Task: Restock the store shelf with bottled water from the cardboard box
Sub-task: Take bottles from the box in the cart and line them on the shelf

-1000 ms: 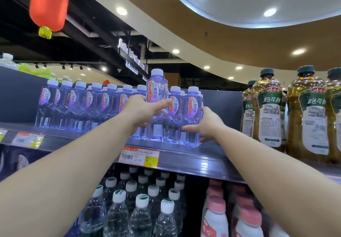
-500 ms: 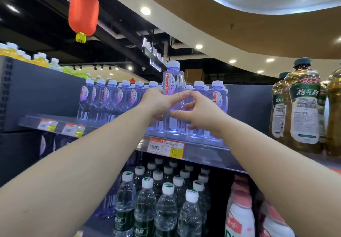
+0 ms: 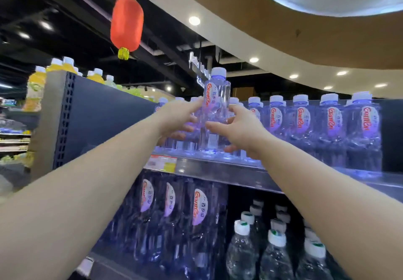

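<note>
Two bare arms reach up to a store shelf (image 3: pixel 218 171). The left hand (image 3: pixel 177 119) and right hand (image 3: pixel 237 131) both grasp one clear water bottle (image 3: pixel 216 107) with a white cap, held upright above the row of matching bottles (image 3: pixel 316 125) on the shelf. Bigger water bottles (image 3: pixel 174 218) fill the shelf below.

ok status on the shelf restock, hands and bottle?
Left hand and right hand both on raised water bottle, upright. Bottle above front of shelf, among shelved bottles. Nothing blocking.
</note>
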Tool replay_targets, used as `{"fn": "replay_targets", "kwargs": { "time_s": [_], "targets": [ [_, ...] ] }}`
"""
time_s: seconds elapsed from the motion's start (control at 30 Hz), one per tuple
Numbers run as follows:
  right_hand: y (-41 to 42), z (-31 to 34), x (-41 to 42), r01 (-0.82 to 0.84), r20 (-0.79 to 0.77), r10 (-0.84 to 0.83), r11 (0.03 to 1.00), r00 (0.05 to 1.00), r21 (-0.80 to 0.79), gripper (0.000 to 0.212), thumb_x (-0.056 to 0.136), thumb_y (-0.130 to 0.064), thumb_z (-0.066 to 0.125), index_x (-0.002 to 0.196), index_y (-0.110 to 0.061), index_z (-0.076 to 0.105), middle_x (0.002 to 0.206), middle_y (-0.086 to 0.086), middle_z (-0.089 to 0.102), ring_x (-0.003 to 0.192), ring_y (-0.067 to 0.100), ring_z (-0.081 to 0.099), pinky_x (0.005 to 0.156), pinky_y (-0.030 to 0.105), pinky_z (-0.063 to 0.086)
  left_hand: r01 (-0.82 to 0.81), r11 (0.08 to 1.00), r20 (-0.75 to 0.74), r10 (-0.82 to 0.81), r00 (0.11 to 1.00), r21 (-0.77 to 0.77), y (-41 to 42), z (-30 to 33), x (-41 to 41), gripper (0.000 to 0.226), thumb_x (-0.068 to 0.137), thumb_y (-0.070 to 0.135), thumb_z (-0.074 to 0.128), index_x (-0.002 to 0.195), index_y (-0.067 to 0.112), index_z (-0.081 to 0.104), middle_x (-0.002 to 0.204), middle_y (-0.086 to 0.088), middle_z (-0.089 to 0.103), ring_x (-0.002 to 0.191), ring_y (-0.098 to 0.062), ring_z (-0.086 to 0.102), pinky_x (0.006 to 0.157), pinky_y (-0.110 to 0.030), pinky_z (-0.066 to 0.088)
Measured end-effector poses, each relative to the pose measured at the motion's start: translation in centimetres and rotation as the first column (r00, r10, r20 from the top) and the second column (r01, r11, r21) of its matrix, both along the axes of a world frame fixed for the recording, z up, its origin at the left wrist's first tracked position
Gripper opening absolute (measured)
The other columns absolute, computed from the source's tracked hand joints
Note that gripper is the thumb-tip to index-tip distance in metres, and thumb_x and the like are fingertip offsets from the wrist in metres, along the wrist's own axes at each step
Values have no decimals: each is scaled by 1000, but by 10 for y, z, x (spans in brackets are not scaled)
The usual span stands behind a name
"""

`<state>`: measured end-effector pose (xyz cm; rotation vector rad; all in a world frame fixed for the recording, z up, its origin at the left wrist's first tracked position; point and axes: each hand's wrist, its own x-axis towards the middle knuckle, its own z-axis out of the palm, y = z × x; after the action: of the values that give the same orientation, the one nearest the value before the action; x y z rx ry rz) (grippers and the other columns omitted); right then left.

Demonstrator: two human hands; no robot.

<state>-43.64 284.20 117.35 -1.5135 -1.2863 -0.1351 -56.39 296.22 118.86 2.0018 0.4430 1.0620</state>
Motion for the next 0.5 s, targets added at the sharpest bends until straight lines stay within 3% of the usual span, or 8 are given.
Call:
{"fn": "replay_targets", "kwargs": {
  "time_s": [0.1,0.17,0.33,0.4,0.5],
  "targets": [
    [49,5,-22,2,-72,2,999,997,50,33,77,-34,79,91,-36,49,95,-2,60,93,18,66,61,48,61,-221,930,-47,245,968,294,73,-6,-34,44,88,52,61,110,15,67,104,2,66,86,-17,62,76,-29,50],
    [79,9,-35,23,-112,-18,999,994,46,38,76,-36,80,105,-30,56,102,-1,65,95,18,67,62,48,61,-267,875,-119,340,933,404,112,-13,-54,41,86,46,66,116,17,65,103,2,65,93,-17,60,79,-27,44],
    [140,10,-56,140,-124,-139,990,982,-1,80,77,-35,80,142,-19,36,129,5,50,91,17,60,52,37,59,-209,877,-207,323,923,432,180,-21,-74,46,84,44,70,122,19,63,118,-1,68,94,-18,62,85,-29,48],
    [158,6,-59,178,-114,-181,983,977,-37,82,77,-36,80,143,-19,35,132,7,50,98,23,61,50,36,59,-197,875,-193,307,932,442,196,-24,-73,47,82,45,72,121,20,63,119,0,68,88,-15,60,78,-26,44],
    [181,-2,-59,212,-111,-221,973,969,-88,78,76,-37,80,140,-19,37,132,8,51,105,27,58,56,42,61,-175,877,-174,278,945,447,214,-30,-68,49,79,46,75,119,22,63,117,1,67,94,-14,60,80,-26,44]
  ]
}}
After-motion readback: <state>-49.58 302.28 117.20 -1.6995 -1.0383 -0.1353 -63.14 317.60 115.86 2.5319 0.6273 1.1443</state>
